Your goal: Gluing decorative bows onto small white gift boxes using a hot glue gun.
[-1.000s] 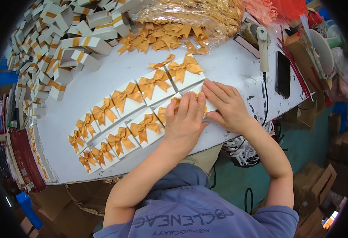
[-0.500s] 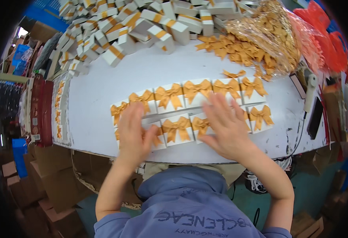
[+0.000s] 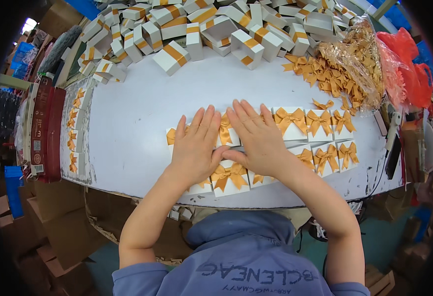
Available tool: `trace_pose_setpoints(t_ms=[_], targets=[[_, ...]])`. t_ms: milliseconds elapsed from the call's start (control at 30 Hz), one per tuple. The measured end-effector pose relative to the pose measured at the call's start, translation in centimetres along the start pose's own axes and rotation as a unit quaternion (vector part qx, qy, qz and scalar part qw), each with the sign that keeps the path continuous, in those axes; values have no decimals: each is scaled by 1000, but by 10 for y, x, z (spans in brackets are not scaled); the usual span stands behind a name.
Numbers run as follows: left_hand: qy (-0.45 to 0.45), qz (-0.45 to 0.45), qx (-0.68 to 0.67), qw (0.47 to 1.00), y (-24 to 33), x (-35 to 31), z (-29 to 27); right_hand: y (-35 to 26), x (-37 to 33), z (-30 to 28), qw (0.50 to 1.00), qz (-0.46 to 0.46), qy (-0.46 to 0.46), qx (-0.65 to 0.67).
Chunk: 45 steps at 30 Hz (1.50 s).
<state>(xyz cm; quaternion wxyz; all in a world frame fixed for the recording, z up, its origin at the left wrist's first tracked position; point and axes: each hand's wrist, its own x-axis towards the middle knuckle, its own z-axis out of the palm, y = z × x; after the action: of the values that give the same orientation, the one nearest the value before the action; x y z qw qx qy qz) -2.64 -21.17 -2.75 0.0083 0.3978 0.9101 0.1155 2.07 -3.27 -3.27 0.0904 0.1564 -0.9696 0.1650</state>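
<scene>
A pale table [image 3: 127, 113] is stretching under the hands, a heap of white boxes [image 3: 261, 49] lying along its far side and loose gold bows [image 3: 320, 74] spilling at the right. Two rows of bow-topped boxes [image 3: 291, 123] are running left to right, lying beneath both hands and extending past the right hand [image 3: 258, 143], the nearer one to their right end. The left hand [image 3: 196, 143] is covering their left part. Both are lying palm-down, fingers outstretched, gripping nothing visible; I cannot tell whether they are pressing.
</scene>
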Motion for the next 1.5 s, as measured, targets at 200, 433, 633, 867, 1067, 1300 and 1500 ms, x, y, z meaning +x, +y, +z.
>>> trace_pose_setpoints(t_ms=[200,433,633,867,1067,1300,1500], targets=[[179,-37,-139,973,-22,-10,-42,-31,14,-44,998,36,50,12],[16,-28,-50,998,-28,-26,-2,-37,17,6,998,22,-63,8],[107,-83,-223,965,-41,-43,-14,-62,23,-13,998,26,-15,56],[35,-56,-48,997,-59,-51,-12,-80,17,11,991,-67,-114,19],[141,-251,86,954,-146,-158,-11,-83,17,7,988,-70,-133,22],[156,-387,207,885,-224,-197,-26,-83,20,7,987,-77,-138,9],[121,-295,196,927,-265,-99,-31,-81,19,9,985,-69,-154,19]])
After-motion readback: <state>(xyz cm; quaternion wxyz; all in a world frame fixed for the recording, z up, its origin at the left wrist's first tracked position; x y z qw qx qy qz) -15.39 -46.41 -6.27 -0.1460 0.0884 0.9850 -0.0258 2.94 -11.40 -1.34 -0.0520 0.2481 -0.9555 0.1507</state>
